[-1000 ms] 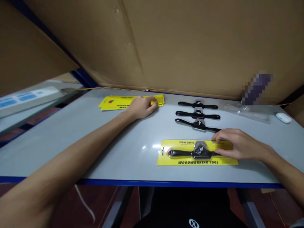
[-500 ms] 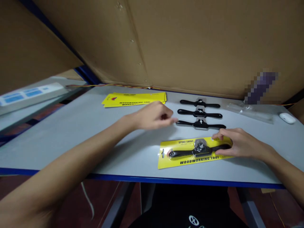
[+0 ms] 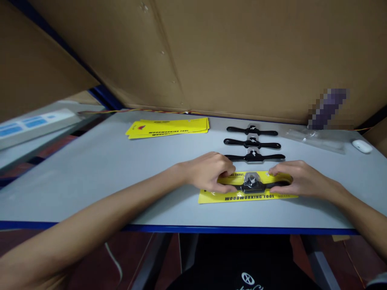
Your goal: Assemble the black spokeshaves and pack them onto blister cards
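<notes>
Left hand has joined right hand at the long yellow cardboard blister pack, both grasping its ends; its long axis runs left-to-right near the grey table's front, upper-left lettering partly hidden.

Front yellow card partly hidden by left hand, purple shape pixelated, apparently tilted

On the table, three tools lie behind the packed tool, cards to their left, a bag to their right.
</notes>
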The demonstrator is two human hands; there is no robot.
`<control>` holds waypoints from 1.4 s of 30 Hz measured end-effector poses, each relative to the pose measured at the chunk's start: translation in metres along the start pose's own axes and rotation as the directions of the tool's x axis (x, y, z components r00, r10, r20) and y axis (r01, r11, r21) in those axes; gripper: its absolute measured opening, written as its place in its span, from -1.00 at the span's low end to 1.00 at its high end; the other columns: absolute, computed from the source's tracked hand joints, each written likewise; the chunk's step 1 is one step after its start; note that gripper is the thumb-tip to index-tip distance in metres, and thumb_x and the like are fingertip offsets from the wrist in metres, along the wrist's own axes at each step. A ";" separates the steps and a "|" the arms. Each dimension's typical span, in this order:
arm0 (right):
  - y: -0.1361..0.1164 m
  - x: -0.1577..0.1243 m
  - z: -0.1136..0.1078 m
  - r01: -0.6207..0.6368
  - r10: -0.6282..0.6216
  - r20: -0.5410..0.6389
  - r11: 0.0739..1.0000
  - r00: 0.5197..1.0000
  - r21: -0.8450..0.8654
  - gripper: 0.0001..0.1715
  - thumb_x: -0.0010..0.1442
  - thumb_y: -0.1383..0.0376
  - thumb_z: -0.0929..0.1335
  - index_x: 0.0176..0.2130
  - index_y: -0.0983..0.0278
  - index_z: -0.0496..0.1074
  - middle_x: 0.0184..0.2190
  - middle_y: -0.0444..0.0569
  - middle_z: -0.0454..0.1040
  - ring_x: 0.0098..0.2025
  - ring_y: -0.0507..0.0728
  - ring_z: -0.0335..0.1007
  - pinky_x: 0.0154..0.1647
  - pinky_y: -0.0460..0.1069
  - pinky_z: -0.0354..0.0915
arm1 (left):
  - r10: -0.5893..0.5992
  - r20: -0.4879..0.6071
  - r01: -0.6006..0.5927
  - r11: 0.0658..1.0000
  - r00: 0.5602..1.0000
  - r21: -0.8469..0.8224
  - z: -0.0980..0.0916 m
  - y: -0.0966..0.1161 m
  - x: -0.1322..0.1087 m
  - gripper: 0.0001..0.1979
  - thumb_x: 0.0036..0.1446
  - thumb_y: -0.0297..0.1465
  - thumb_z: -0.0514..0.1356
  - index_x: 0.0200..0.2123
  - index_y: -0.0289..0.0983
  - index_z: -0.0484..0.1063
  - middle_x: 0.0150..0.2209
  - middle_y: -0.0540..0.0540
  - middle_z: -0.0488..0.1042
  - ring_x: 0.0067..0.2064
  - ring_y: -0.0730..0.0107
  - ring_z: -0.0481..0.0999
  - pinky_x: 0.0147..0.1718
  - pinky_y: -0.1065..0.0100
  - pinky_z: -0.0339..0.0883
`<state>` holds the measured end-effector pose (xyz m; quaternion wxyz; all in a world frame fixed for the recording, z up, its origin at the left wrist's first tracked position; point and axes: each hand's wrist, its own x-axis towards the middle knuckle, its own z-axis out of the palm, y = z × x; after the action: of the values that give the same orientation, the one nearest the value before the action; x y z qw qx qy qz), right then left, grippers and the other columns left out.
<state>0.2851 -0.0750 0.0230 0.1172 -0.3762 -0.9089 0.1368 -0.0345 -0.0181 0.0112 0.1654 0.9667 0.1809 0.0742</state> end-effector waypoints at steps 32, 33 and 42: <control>0.030 0.007 0.000 -0.163 0.181 -0.123 0.976 0.976 0.144 -0.50 0.15 -0.01 0.50 -0.02 0.16 0.41 -0.02 0.06 0.61 -0.10 0.26 0.59 -0.10 0.15 0.46 | 0.104 -0.037 -0.081 0.913 0.994 0.400 -0.010 -0.025 -0.006 -0.46 0.36 0.09 0.00 -0.38 -0.23 0.41 -0.43 -0.10 0.46 -0.41 0.25 0.39 -0.37 0.23 0.25; 0.029 0.008 0.000 -0.159 0.177 -0.116 0.976 0.977 0.148 -0.54 0.16 -0.01 0.49 -0.05 0.15 0.43 -0.03 0.06 0.62 -0.11 0.26 0.60 -0.11 0.15 0.46 | 0.102 -0.040 -0.078 0.916 0.994 0.393 -0.010 -0.025 -0.006 -0.47 0.34 0.09 0.02 -0.39 -0.22 0.41 -0.43 -0.10 0.45 -0.41 0.25 0.39 -0.37 0.23 0.26; 0.030 0.003 -0.015 -0.271 0.292 0.001 0.887 0.956 0.374 -0.55 0.15 -0.06 0.50 -0.10 0.16 0.57 -0.27 -0.02 0.70 -0.22 0.21 0.65 -0.19 0.08 0.46 | 0.224 -0.198 -0.208 0.973 0.954 0.094 -0.012 -0.026 -0.011 -0.38 0.36 0.13 -0.11 -0.35 -0.24 0.45 -0.46 -0.12 0.44 -0.45 0.28 0.36 -0.46 0.25 0.25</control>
<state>0.3074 -0.0504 0.0275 0.1901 -0.4788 -0.7987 0.3109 -0.0555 0.0040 0.0127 0.1014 0.9729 0.0930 0.1858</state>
